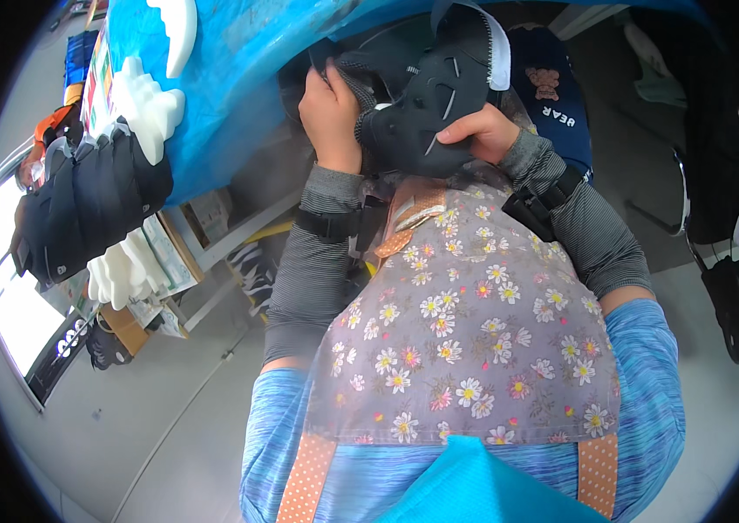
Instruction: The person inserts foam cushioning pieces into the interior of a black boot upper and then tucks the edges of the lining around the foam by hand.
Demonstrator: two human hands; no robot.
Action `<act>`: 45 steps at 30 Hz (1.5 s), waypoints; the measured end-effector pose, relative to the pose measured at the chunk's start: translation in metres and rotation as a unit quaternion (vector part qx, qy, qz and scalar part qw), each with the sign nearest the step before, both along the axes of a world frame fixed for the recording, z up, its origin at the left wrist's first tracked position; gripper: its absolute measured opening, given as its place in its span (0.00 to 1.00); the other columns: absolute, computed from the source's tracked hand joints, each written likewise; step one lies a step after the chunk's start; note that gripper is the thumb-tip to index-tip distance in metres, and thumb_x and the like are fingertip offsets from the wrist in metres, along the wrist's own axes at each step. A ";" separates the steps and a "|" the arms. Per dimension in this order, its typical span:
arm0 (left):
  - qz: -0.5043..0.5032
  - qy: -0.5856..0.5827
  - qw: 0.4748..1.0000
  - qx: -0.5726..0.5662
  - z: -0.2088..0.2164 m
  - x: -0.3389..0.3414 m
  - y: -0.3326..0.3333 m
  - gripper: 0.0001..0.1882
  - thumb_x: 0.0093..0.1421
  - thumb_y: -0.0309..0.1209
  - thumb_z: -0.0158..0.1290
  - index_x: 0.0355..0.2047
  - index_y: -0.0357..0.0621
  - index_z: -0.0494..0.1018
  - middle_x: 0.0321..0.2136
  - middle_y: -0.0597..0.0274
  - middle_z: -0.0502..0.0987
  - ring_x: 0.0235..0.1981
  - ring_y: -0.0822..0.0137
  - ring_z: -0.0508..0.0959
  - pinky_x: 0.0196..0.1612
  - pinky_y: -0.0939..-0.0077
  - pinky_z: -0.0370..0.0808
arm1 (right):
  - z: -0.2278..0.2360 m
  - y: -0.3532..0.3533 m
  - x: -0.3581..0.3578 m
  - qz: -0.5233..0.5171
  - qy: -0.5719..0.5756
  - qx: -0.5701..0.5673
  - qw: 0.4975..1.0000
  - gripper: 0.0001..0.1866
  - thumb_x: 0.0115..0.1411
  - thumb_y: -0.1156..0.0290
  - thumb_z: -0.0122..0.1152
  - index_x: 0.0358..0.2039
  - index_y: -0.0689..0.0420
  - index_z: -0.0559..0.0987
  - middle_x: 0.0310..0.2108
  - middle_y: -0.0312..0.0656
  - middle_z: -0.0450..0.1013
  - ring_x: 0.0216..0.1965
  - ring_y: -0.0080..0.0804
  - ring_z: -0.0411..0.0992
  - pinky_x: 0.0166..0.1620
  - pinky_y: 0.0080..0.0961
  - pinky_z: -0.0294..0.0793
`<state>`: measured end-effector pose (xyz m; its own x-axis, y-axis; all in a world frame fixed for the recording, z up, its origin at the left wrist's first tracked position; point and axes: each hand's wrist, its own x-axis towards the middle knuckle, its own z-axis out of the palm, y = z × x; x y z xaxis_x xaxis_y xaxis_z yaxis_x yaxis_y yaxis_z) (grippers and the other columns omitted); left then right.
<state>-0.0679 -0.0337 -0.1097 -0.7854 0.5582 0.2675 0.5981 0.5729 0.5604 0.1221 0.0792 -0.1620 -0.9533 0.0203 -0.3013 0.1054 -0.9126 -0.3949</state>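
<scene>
Between my hands is a black, padded fabric piece [426,105] with several short slits showing pale lines and a white strip [498,54] along its upper right edge. My left hand [332,118] is closed on its left side, where the cloth looks like mesh. On the right, my right hand [483,132] grips the lower edge, thumb pressed on the front and its other fingers mostly hidden behind. The piece is held up close to the floral apron [465,331]. What lies underneath it is hidden.
A table covered in blue plastic [230,96] stretches along the far left. White wavy foam-like pieces [144,105] and a row of black padded pieces [95,200] are at its left edge. Dark blue cloth with a bear print [546,96] lies beyond my right hand. A black bag [729,301] hangs far right.
</scene>
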 end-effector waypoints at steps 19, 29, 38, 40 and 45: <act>0.000 -0.010 1.000 -0.015 -0.010 -0.007 -0.003 0.16 0.67 0.38 0.47 0.29 0.37 0.71 0.22 0.42 0.76 0.24 0.41 0.76 0.25 0.55 0.72 | -0.008 -0.002 0.000 0.044 0.001 0.014 0.999 0.21 0.51 0.80 0.62 0.48 0.65 0.76 0.43 0.45 0.77 0.46 0.36 0.75 0.54 0.29 0.74; -0.012 0.061 0.998 0.013 0.032 0.031 -0.001 0.13 0.64 0.31 0.53 0.25 0.34 0.71 0.15 0.52 0.74 0.15 0.58 0.76 0.20 0.69 0.70 | 0.004 -0.007 0.014 0.020 0.075 0.001 0.997 0.26 0.49 0.84 0.62 0.51 0.64 0.74 0.46 0.43 0.75 0.47 0.34 0.74 0.54 0.31 0.73; -0.044 0.121 0.984 0.121 0.027 0.031 -0.005 0.08 0.62 0.29 0.54 0.33 0.34 0.74 0.22 0.49 0.78 0.21 0.55 0.79 0.24 0.69 0.73 | -0.005 -0.003 0.013 0.020 0.059 0.346 0.936 0.25 0.54 0.72 0.68 0.52 0.63 0.74 0.47 0.42 0.75 0.47 0.29 0.72 0.53 0.26 0.72; -0.042 0.115 0.988 0.098 0.023 0.028 -0.004 0.08 0.62 0.28 0.54 0.32 0.34 0.74 0.22 0.49 0.78 0.21 0.54 0.79 0.24 0.69 0.73 | -0.005 0.001 0.012 0.034 0.041 0.360 0.932 0.23 0.54 0.72 0.68 0.51 0.63 0.75 0.45 0.42 0.76 0.46 0.29 0.73 0.52 0.26 0.73; -0.027 0.104 0.984 0.142 0.034 0.026 0.013 0.09 0.63 0.28 0.54 0.29 0.34 0.72 0.18 0.50 0.74 0.16 0.54 0.74 0.21 0.66 0.69 | 0.000 0.003 0.016 0.017 0.037 0.295 0.955 0.17 0.55 0.72 0.66 0.45 0.63 0.79 0.42 0.42 0.78 0.43 0.29 0.75 0.49 0.24 0.75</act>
